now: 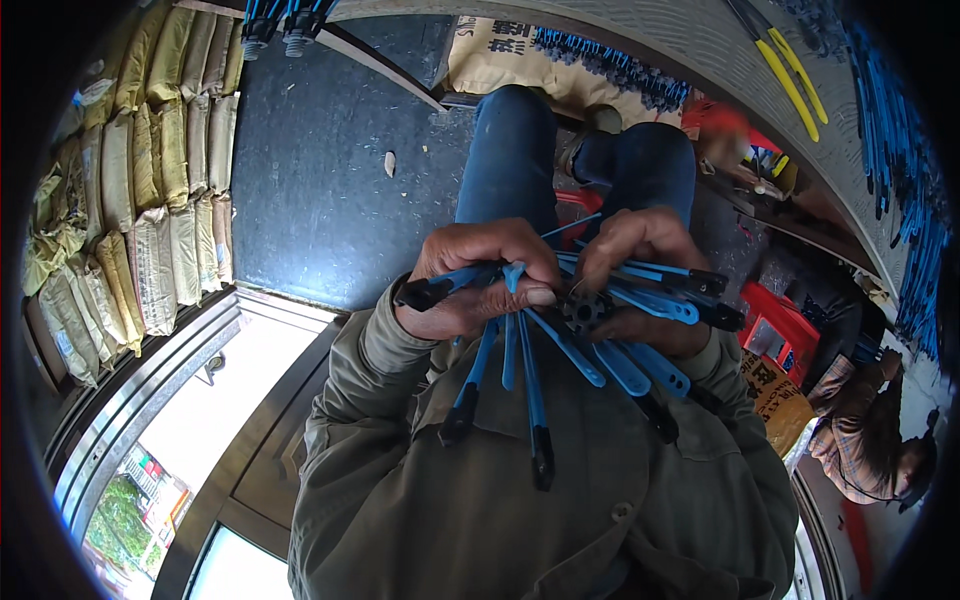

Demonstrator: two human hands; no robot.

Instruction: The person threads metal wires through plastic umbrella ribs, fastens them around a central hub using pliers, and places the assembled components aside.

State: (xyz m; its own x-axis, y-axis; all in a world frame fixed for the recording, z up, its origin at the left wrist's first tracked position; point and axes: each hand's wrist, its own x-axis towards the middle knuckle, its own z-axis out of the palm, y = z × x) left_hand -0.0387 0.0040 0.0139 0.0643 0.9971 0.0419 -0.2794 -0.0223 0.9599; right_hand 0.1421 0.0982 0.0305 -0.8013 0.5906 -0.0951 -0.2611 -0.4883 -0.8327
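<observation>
Above my lap, blue plastic strips (pixel 625 370) fan out around a round black hub (pixel 583 310) with a hole in its middle. Several of the strips end in black tips (pixel 542 460); others have bare, rounded ends with small holes. My left hand (pixel 480 275) is closed around strips on the left side, its thumb pressing beside a light-blue strip end (pixel 513 274). Fingers of my right hand (pixel 645 250) wrap the hub and the strips on the right. Partly hidden by my fingers is how the strips join the hub.
A workbench (pixel 690 45) curves along the top right, bearing yellow-handled pliers (pixel 790 80) and a heap of blue strips (pixel 905 190). Stacked sacks (pixel 150 180) line the left. At the right, another person (pixel 865 430) sits near a red stool (pixel 778 325).
</observation>
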